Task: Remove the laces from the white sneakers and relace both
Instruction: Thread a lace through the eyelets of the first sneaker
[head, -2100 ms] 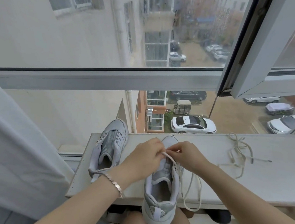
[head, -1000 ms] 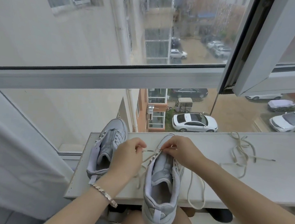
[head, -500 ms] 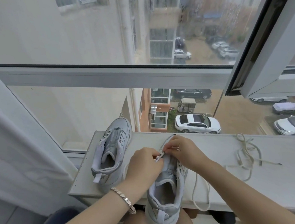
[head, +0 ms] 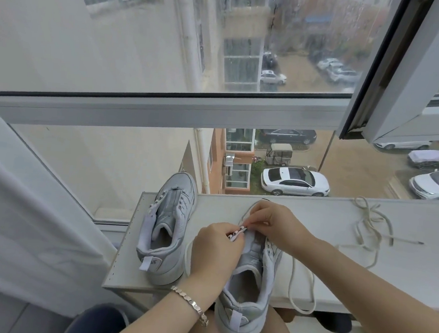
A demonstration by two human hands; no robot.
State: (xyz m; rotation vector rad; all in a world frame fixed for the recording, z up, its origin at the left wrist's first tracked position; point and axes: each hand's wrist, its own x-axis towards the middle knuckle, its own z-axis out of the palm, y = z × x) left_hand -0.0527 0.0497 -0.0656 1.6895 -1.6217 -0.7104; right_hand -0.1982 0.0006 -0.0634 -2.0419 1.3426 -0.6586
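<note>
Left grip (head: 217, 247) is clenched, pinching the lace (head: 303, 286) at the near sneaker's (head: 249, 289) eyelets. Right grip (head: 274, 223) pinches it just beyond. This sneaker's heel overhangs the surface (head: 414, 273); the second sneaker (head: 166, 230) stands beside it, with a spare lace (head: 368, 228) well right.

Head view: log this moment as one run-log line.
near sneaker: left hand and right hand pinch eyelet flap | lace: hangs off ledge | far sneaker: unlaced | spare lace: loose on ledge
</note>
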